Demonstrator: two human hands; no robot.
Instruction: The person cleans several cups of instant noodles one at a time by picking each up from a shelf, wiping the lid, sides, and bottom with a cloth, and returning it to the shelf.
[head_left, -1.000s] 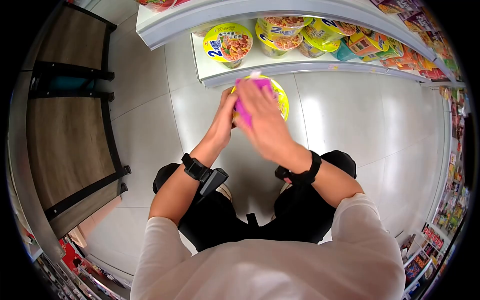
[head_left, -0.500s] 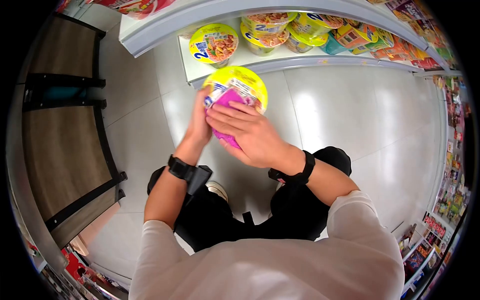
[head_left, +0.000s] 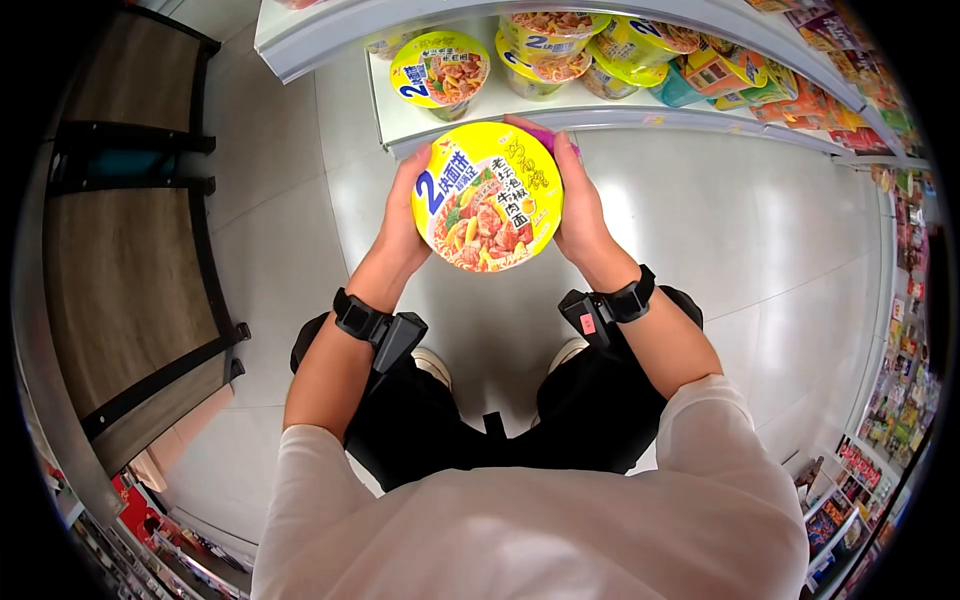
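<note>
A large instant noodle bowl (head_left: 490,200) with a yellow printed lid is held between my two hands, its lid facing up toward me. My left hand (head_left: 405,205) grips the left side of the bowl. On the opposite side, my right hand (head_left: 583,205) presses against it, with a purple cloth (head_left: 543,139) showing near the fingertips at the bowl's far right edge. Most of the cloth and the fingers under the bowl are hidden. Just beyond, a similar noodle bowl (head_left: 440,72) stands at the shelf's left front.
The low white shelf (head_left: 395,130) carries stacked noodle bowls (head_left: 545,45) and orange noodle packs (head_left: 810,105) farther right. An upper shelf edge (head_left: 330,42) overhangs it. Wooden panels with black frames (head_left: 130,290) stand at left; packed goods (head_left: 905,330) line the right.
My right hand has moved from the purple cloth on top of the lid to the bowl's right side. The bowl has turned, and its lid is now uncovered.
</note>
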